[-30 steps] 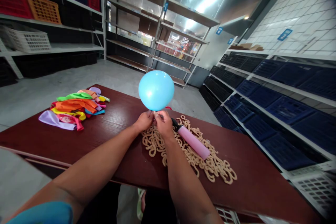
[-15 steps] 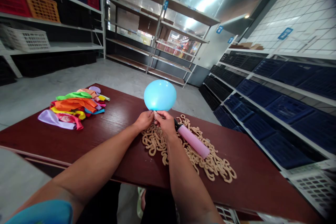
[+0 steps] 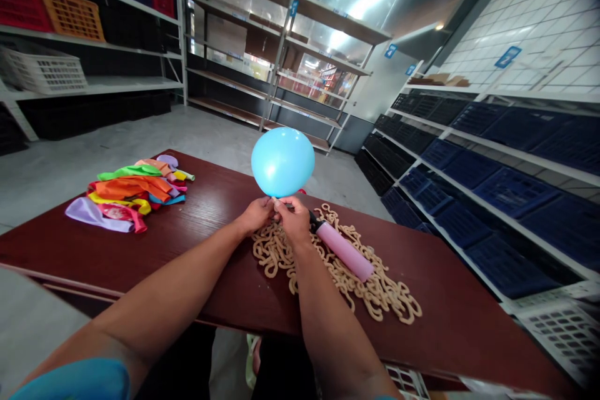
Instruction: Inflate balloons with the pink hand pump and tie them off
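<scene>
An inflated light-blue balloon [image 3: 283, 161] stands up above my two hands, its neck pointing down. My left hand [image 3: 257, 215] pinches the neck from the left. From the other side my right hand [image 3: 293, 215] closes its fingers on the same neck. The fingertips hide most of the knot or opening. Under the hands lies a heap of tan, curly strands [image 3: 375, 300]. A pink cylinder with a black end [image 3: 344, 251], which looks like a hand pump, rests on the heap beside my right hand.
Several limp balloons in many colours [image 3: 134, 189] lie piled on the left of the dark red table [image 3: 206, 212]. Shelves with crates [image 3: 70, 11] stand at the left, more with dark blue baskets [image 3: 501, 194] at the right. A metal rack [image 3: 276, 84] stands behind.
The balloon has tilted and risen slightly, showing more of its side, and a small red spot now shows behind it. Both hands keep their pinch on the neck.
</scene>
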A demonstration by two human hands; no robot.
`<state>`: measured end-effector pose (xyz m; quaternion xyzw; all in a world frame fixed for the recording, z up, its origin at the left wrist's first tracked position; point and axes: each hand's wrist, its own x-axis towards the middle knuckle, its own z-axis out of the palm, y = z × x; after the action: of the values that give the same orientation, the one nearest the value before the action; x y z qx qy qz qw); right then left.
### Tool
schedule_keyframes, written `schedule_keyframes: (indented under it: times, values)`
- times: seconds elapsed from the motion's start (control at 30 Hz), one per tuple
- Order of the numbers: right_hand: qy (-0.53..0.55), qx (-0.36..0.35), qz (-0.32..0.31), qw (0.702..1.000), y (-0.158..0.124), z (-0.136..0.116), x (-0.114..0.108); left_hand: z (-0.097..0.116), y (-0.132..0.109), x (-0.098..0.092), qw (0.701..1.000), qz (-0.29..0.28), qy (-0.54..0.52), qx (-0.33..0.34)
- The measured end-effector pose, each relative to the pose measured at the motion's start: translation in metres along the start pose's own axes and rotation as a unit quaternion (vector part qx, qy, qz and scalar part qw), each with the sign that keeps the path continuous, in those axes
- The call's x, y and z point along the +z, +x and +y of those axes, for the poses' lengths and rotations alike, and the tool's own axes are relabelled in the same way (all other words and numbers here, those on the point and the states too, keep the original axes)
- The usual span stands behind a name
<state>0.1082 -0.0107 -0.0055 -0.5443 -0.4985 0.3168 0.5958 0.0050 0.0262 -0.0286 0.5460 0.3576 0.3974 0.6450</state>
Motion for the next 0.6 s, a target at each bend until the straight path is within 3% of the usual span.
schedule_keyframes:
  times: [0.17,0.4,0.6]
  values:
    - [0.087,0.041,0.002,0.995,0.006,0.006,-0.001,0.007,-0.003,0.0,1.0,-0.02,-0.02,-0.002]
    - [0.035,0.015,0.046,0.998,0.015,0.021,-0.007,0.022,-0.015,0.004,0.994,-0.097,-0.025,-0.045]
    - [0.009,-0.025,0.078,0.997,0.017,0.025,-0.01,0.025,-0.016,-0.003,0.98,-0.159,-0.047,-0.107]
